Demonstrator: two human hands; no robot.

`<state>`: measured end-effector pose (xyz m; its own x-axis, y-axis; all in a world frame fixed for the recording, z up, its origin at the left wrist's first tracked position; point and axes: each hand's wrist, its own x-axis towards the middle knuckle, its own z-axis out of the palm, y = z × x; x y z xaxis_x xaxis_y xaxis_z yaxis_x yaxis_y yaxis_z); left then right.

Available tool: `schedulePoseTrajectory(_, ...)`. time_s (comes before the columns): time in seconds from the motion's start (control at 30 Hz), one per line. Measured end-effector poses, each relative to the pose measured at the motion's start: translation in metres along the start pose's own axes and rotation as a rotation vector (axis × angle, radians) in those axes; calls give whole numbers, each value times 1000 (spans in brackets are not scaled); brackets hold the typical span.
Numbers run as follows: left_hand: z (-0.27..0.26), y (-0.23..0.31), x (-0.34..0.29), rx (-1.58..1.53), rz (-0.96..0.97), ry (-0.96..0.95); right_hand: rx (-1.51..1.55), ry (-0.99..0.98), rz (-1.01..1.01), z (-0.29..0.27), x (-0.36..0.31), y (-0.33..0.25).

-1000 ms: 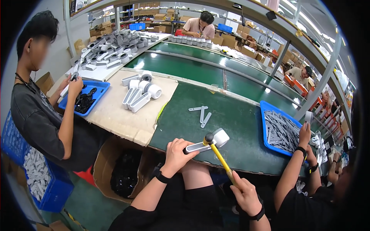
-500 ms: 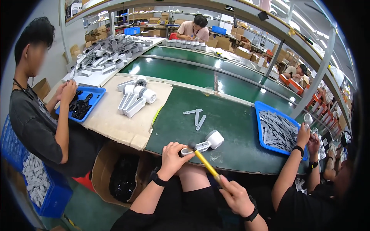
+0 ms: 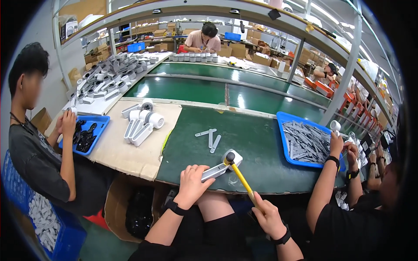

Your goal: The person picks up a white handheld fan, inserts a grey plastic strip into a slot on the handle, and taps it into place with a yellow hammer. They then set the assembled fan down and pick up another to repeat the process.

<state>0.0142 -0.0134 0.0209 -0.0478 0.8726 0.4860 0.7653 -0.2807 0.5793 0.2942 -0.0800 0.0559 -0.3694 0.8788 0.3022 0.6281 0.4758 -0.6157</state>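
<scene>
My left hand (image 3: pixel 193 183) is closed around the long grey-and-white handle (image 3: pixel 214 172) of a device with a round white head, near the edge of the green table. The device's white head (image 3: pixel 244 162) lies on the tabletop. In my right hand (image 3: pixel 269 219) is a hammer (image 3: pixel 242 179) with a yellow handle. Its dark, round head is over the joint between the device's handle and head; whether it touches cannot be told. Several thin grey strips (image 3: pixel 210 138) lie on the green surface beyond.
On a beige board (image 3: pixel 152 164) to the left rest several finished-looking devices (image 3: pixel 143 126). A blue tray (image 3: pixel 283 143) of grey strips stands at the right, beside a co-worker's hands. Another co-worker at the left handles parts over a blue tray (image 3: pixel 104 124) of black pieces.
The hammer head has shifted from above the device's handle to the joint by its round head. My left hand keeps its grip on the handle. The whole view has swung slightly.
</scene>
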Motion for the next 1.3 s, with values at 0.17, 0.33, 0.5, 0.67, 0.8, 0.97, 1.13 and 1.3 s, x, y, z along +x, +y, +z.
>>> schedulePoseTrajectory(0.17,2,-1,12,-233,104,-58,219,34,43,15,-6,14)
schedulePoseTrajectory(0.33,-26,-20,1,-90,65,107,553,175,272,31,-18,18)
schedulePoseTrajectory(0.5,-66,-91,-2,269,-125,282,556,186,347,18,-19,37)
schedulePoseTrajectory(0.67,-85,-168,11,480,-170,431,421,186,228,2,4,57)
schedulePoseTrajectory(0.8,-63,-136,25,712,-211,474,357,228,181,-7,43,85)
schedulePoseTrajectory(0.97,-16,-80,30,589,-4,324,-92,310,194,-6,94,91)
schedulePoseTrajectory(1.13,-10,-53,14,374,29,258,271,541,-107,6,72,61)
schedulePoseTrajectory(1.3,-4,-44,5,203,73,282,871,-344,9,28,-14,52)
